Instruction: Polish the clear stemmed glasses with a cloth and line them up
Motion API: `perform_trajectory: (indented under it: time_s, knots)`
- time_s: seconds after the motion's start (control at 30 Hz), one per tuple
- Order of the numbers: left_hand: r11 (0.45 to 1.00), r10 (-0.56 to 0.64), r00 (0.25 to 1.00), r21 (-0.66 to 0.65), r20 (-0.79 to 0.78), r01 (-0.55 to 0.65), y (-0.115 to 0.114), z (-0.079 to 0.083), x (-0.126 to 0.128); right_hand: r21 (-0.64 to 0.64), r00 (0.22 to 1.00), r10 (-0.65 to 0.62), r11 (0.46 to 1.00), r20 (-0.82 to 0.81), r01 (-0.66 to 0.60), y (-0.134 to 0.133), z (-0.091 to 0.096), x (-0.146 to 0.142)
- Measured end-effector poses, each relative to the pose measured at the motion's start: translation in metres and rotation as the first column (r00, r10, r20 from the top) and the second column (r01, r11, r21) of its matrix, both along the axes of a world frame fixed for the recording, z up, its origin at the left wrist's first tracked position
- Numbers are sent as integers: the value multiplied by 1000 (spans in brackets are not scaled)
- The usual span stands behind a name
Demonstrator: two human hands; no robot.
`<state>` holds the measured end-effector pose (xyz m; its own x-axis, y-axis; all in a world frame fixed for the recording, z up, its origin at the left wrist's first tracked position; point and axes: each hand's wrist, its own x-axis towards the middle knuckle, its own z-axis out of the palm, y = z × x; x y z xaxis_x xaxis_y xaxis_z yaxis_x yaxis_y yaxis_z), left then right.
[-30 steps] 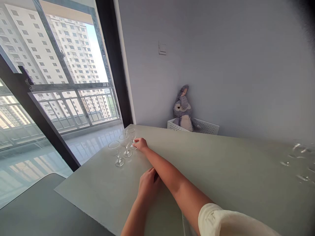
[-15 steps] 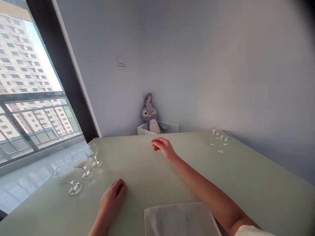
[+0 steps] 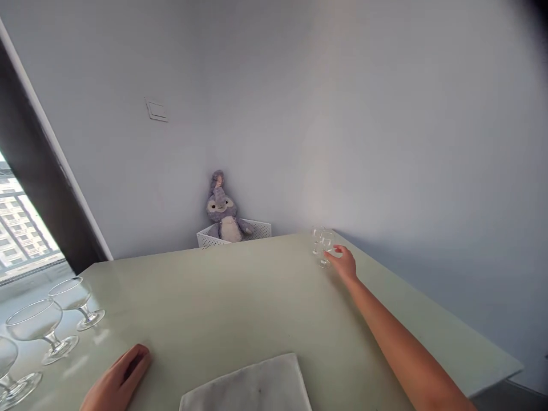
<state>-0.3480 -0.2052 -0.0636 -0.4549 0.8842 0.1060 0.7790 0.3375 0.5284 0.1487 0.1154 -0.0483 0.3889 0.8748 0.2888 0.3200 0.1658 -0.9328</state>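
Observation:
My right hand [image 3: 343, 264] is stretched to the far right of the table, beside a clear stemmed glass [image 3: 326, 241]. Its thumb and fingers are apart at the glass's stem and bowl, and a firm hold is not visible. Just behind stands a second clear stemmed glass [image 3: 316, 235], partly overlapped by the first. My left hand [image 3: 117, 379] rests at the lower left with fingers curled in and nothing visible in them. Left of it, three stemmed glasses stand in a row: a far one [image 3: 81, 297], a middle one [image 3: 40, 322] and a near one [image 3: 12, 388] cut by the frame.
A grey-white folded cloth [image 3: 257, 385] lies at the near edge of the pale green table [image 3: 222, 302]. Beyond the table, a plush toy [image 3: 225, 211] sits in a white perforated basket [image 3: 261, 229] by the wall. A window is on the left.
My right hand has moved from mid-table to the right, reaching the far glasses. The view has turned right, so everything else appears further left. My left hand stays curled on the table.

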Motion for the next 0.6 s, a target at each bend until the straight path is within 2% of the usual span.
perform_trajectory:
  time_s: [0.17,0.37,0.47,0.53,0.6]
  knots:
    - [997,-3,1000,-72,-29,1,-2,5,5,-139,992,119,982,-50,-125,15,-13,-6]
    - [997,-26,997,-68,-69,21,-3,7,10,-81,957,262,959,-122,-272,6,-2,-24]
    - [998,-23,997,-57,-78,18,-4,11,17,-21,910,386,919,-149,-393,-3,13,-63]
    - [999,-9,997,-41,-73,6,-5,14,22,13,855,492,868,-162,-497,-11,26,-106]
    - [1000,-4,998,-7,-61,4,-6,16,26,36,777,605,792,-171,-609,-21,38,-160]
